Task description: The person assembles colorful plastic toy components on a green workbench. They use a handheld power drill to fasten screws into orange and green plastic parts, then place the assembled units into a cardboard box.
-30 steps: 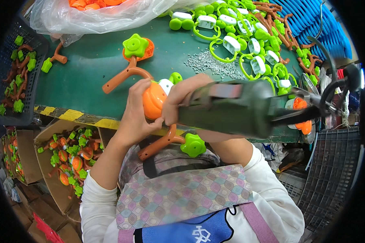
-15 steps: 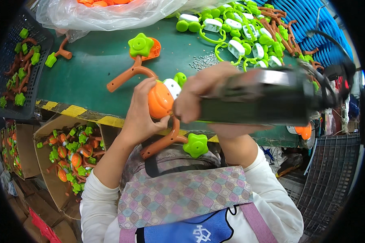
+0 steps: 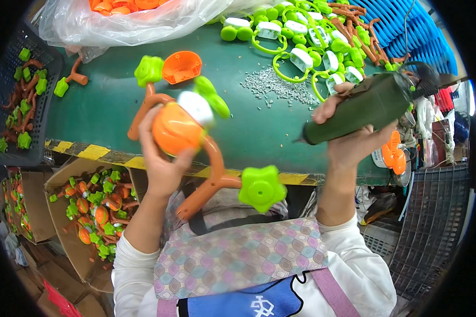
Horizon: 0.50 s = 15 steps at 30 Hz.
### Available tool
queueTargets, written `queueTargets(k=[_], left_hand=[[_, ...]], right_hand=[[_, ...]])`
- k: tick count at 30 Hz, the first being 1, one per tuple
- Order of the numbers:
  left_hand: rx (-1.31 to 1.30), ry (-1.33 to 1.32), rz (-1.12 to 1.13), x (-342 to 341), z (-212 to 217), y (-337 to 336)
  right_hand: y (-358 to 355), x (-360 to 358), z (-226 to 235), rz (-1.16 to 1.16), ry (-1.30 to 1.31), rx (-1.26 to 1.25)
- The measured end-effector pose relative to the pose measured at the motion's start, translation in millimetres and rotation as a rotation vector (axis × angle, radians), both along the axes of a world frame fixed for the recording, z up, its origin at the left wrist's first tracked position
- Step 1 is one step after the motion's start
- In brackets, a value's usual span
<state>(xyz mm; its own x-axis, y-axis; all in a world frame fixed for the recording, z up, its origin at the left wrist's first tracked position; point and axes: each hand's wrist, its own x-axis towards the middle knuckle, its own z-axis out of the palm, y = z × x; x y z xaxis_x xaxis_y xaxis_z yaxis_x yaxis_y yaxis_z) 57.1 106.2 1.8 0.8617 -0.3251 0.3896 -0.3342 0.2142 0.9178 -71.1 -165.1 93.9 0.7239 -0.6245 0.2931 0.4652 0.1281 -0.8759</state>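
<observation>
My left hand (image 3: pixel 163 171) is closed round a plastic toy (image 3: pixel 177 129) near the table's front edge. Its middle is an orange ball-shaped part with a white piece and a blurred green piece at its upper right. Brown branch-shaped arms reach from it, one up to a green star (image 3: pixel 149 71), another down to a larger green star (image 3: pixel 262 188). Over the table at the right, my right hand (image 3: pixel 348 150) grips a dark green power screwdriver (image 3: pixel 362 108), its tip pointing left, apart from the toy. An orange shell (image 3: pixel 182 67) lies open side up beyond the toy.
Loose screws (image 3: pixel 280 87) lie mid-table, below a heap of green-and-white parts (image 3: pixel 301 58). A plastic bag (image 3: pixel 127 29) of orange pieces is at the back left. A dark basket (image 3: pixel 50 113) of branches stands left; a carton (image 3: pixel 63 211) of similar toys sits below the table.
My right hand has drawn the screwdriver off the toy, to the right, uncovering the screws. My left hand has moved left with the toy and tilted it.
</observation>
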Motion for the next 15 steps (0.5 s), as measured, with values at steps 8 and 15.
queueTargets(k=[8, 15], left_hand=[[-1.092, 0.829, -0.501, 49.1, 91.1, 21.7], [-0.866, 1.314, -0.417, 48.4, -10.7, 23.9]], right_hand=[[-83.3, -44.3, -43.5, -0.332, 0.343, 0.132], [-83.8, -45.4, -48.1, -1.077, 0.457, -1.077]])
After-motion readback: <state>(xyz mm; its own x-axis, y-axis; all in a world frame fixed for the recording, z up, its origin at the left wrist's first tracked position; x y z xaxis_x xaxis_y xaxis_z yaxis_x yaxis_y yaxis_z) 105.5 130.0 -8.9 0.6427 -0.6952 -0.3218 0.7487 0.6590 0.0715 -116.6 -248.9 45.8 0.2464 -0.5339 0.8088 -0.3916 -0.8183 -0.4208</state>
